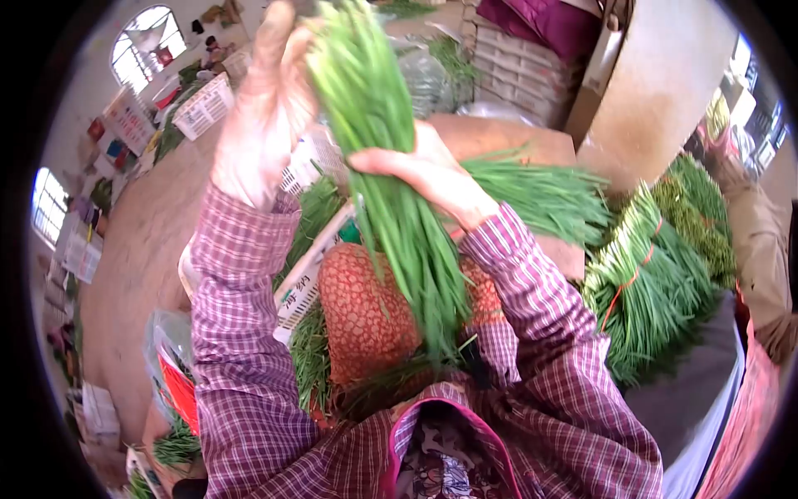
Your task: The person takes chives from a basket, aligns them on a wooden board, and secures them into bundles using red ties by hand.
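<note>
A long bunch of garlic chives (378, 141) is held up in front of me, its pale cut ends at the top and its leaf tips hanging toward my lap. My right hand (428, 170) is closed around the middle of the bunch, thumb across the front. My left hand (270, 108) is raised beside the upper end, palm toward the stalks and fingers stretched upward. Its fingertips are blurred and partly cut off by the frame's top edge. Loose chives (536, 195) lie on a brown board (507, 133) behind my right hand.
Tied chive bundles (648, 283) with red bands are stacked at right. A white crate (312, 274) of greens stands by my patterned orange-covered lap (362, 308). Farther off are a white basket (204, 108), stacked sacks (524, 83) and a red item in a plastic bag (179, 391).
</note>
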Demonstrator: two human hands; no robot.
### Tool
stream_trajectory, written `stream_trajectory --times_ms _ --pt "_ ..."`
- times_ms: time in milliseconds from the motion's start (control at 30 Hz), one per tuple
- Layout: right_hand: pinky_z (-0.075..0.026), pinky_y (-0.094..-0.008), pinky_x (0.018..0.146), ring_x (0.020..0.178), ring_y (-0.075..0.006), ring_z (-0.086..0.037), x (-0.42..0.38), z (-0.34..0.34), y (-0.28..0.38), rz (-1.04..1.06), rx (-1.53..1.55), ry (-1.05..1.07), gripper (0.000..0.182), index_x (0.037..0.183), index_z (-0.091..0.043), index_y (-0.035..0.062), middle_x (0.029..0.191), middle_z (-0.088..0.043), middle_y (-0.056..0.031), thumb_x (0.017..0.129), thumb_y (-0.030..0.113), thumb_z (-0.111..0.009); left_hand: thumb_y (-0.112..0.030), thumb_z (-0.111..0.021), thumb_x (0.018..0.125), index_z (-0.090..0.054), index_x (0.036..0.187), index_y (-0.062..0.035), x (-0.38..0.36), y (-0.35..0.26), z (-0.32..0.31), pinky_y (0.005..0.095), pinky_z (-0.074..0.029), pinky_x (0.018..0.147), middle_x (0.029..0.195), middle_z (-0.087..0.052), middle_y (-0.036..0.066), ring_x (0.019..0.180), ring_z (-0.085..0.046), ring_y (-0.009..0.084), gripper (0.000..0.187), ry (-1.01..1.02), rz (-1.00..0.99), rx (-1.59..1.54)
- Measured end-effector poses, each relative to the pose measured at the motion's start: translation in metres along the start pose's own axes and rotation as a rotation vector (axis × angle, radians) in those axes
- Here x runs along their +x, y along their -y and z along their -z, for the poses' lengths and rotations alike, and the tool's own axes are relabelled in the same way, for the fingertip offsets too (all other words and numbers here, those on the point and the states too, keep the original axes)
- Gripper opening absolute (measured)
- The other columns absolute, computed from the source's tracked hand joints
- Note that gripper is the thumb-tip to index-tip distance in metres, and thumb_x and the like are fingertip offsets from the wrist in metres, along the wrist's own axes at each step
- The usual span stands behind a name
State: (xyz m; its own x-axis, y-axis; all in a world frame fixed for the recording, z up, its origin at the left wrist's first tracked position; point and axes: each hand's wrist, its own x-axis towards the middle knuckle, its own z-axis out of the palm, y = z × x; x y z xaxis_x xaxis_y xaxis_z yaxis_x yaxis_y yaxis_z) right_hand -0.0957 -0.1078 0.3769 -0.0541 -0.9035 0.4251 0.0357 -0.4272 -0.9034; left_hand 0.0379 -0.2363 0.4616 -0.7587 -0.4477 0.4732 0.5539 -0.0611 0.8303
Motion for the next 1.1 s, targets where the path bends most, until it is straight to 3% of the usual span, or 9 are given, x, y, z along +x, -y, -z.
stream_trajectory --times_ms 67,200,333,467,567,667,800,900,1100 --pt "-0.055 -0.0303 0.076 0.089 -0.0153 -0.064 -0.01 0.002 -0.011 -0.094 0.158 0.062 0.047 0.123 -0.055 0.0003 0.103 -0.064 -0.0067 0.081 0.016 -0.072 -0.061 -0.079 0.065 -0.01 0.141 0.0159 -0.011 0.009 0.01 0.0379 -0.055 0.093 0.128 -0.05 0.03 0.11 -0.061 0.0327 0.128 -0.01 0.028 -0.086" --pt "-0.058 -0.0309 0.072 0.087 -0.0154 -0.065 -0.04 -0.006 -0.024 -0.285 0.522 0.054 0.047 0.125 -0.051 0.0014 0.103 -0.062 -0.0062 0.083 0.009 -0.069 -0.065 -0.076 0.064 -0.022 0.143 0.0083 -0.061 0.048 0.002 0.0424 -0.046 0.104 0.13 -0.051 0.028 0.128 -0.047 0.0335 0.121 -0.064 0.078 -0.106" --pt "-0.059 -0.0317 0.071 0.087 -0.0167 -0.065 -0.039 -0.007 -0.039 -0.424 0.489 0.091 0.049 0.128 -0.048 0.0011 0.104 -0.062 -0.0071 0.084 0.007 -0.067 -0.04 -0.081 0.072 -0.034 0.141 0.0027 -0.077 0.075 -0.013 0.0415 -0.049 0.101 0.129 -0.054 0.025 0.121 -0.055 0.0304 0.094 -0.011 0.074 -0.145" --pt "-0.055 -0.0288 0.075 0.089 -0.0151 -0.065 -0.048 -0.01 -0.05 -0.537 0.405 0.202 0.051 0.122 -0.056 0.0004 0.107 -0.064 -0.008 0.088 0.035 -0.07 -0.015 -0.075 0.077 -0.038 0.14 0.0009 -0.093 0.09 -0.001 0.0406 -0.048 0.101 0.119 -0.062 0.02 0.116 -0.058 0.0304 0.075 -0.068 0.165 -0.263" --pt "-0.05 -0.0265 0.071 0.083 -0.0118 -0.062 -0.058 -0.001 -0.032 -0.478 -0.18 0.251 0.051 0.11 -0.063 -0.0015 0.093 -0.069 -0.0058 0.09 0.045 -0.066 -0.011 -0.071 0.076 -0.042 0.136 0.0004 -0.116 0.095 -0.01 0.0391 -0.052 0.096 0.108 -0.064 0.015 0.106 -0.062 0.0277 0.068 -0.157 0.187 -0.356" --pt "-0.048 -0.0259 0.062 0.07 -0.0096 -0.061 -0.056 0.007 -0.043 0.02 -0.381 -0.017 0.038 0.103 -0.064 -0.0029 0.079 -0.069 -0.0083 0.092 0.034 -0.065 -0.018 -0.071 0.075 -0.042 0.137 0.0029 -0.135 0.102 -0.006 0.0348 -0.05 0.095 0.108 -0.064 0.013 0.099 -0.062 0.0225 0.072 -0.289 0.189 -0.26" --pt "-0.049 -0.0327 0.057 0.06 -0.0224 -0.066 -0.043 -0.018 -0.02 0.109 -0.385 -0.172 0.031 0.089 -0.061 -0.004 0.069 -0.068 -0.0113 0.086 0.025 -0.07 -0.018 -0.069 0.076 -0.049 0.131 0.0012 -0.143 0.113 -0.007 0.0333 -0.055 0.082 0.102 -0.065 0.01 0.093 -0.064 0.0205 0.061 -0.317 0.178 -0.283" --pt "-0.048 -0.0416 0.055 0.061 -0.0381 -0.063 -0.034 -0.022 -0.025 0.142 -0.827 -0.103 0.03 0.089 -0.062 -0.0068 0.067 -0.062 -0.0233 0.08 0.02 -0.073 -0.015 -0.067 0.079 -0.053 0.119 0.0004 -0.153 0.115 -0.003 0.0307 -0.057 0.071 0.095 -0.066 0.011 0.079 -0.067 0.02 0.045 -0.318 0.283 -0.342" --pt "-0.05 -0.0356 0.055 0.058 -0.0225 -0.066 -0.028 -0.01 -0.026 -0.075 -0.574 0.074 0.024 0.085 -0.064 -0.0059 0.064 -0.064 -0.0169 0.082 0.016 -0.072 -0.01 -0.067 0.079 -0.052 0.122 -0.0003 -0.171 0.122 0.009 0.033 -0.059 0.074 0.097 -0.065 0.012 0.088 -0.066 0.0207 0.047 -0.261 0.371 -0.493"
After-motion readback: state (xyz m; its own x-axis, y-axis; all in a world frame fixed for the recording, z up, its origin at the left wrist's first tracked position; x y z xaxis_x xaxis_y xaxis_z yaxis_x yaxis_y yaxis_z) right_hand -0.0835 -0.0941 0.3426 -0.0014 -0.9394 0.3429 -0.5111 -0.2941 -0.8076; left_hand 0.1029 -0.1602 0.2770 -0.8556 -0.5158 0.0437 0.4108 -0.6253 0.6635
